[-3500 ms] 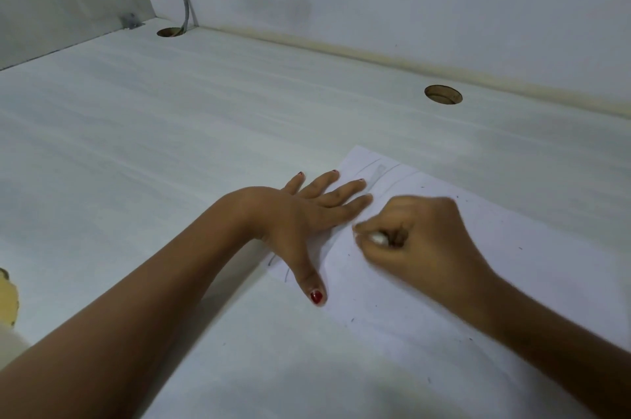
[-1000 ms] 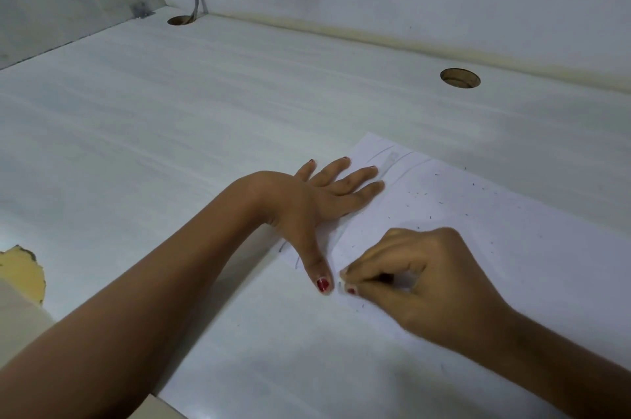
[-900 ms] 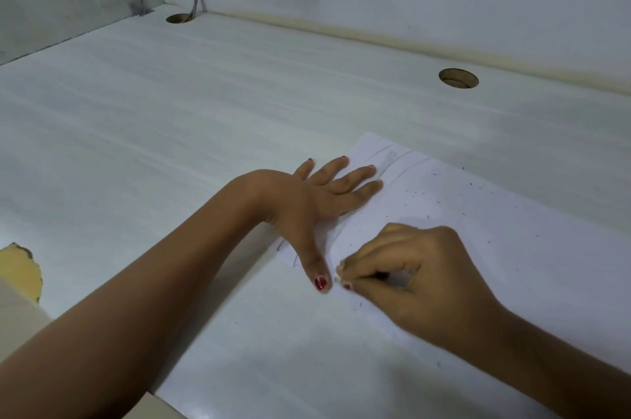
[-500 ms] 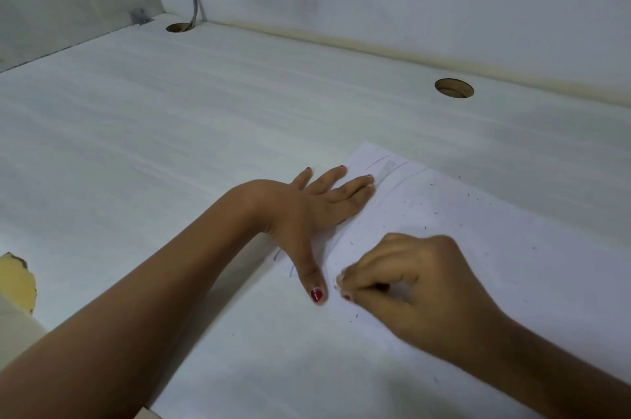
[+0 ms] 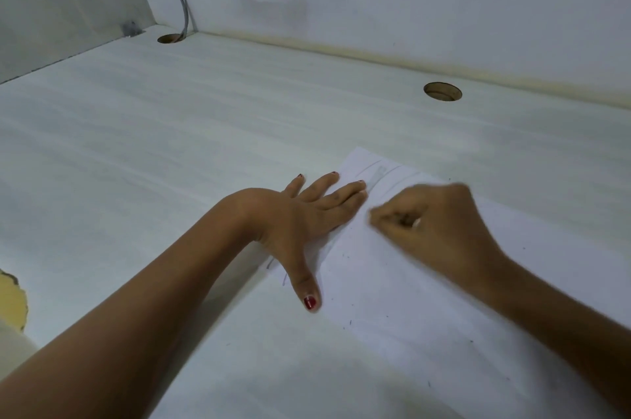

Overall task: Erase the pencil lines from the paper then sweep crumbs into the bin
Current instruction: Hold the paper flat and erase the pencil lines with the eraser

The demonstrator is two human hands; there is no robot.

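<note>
Your left hand [image 5: 307,220] lies spread and flat, fingers straight toward one o'clock and thumb splayed toward five o'clock. It presses the thin white sheet of paper [image 5: 392,299] against the pale, faintly wood-grained laminate desk [image 5: 170,152]. That pin is likely there so the flimsy sheet does not drag or crease under rubbing.

Your right hand [image 5: 440,227], just at three o'clock of those fingers, is curled into a pinch on what looks like a small white eraser [image 5: 415,222]. Only a sliver of it shows, and the hand is motion-blurred.

The paper lies at the desk's lower right, its far corner near twelve o'clock of your left fingertips. Faint grey curved pencil lines [image 5: 379,176] show near that corner. More peek out at nine o'clock of your left thumb, so the erasing looks unfinished. Dark crumbs [image 5: 350,323] speckle the smooth sheet. No bin is in view. A round cable hole [image 5: 442,91] sits toward one o'clock on the desk.
</note>
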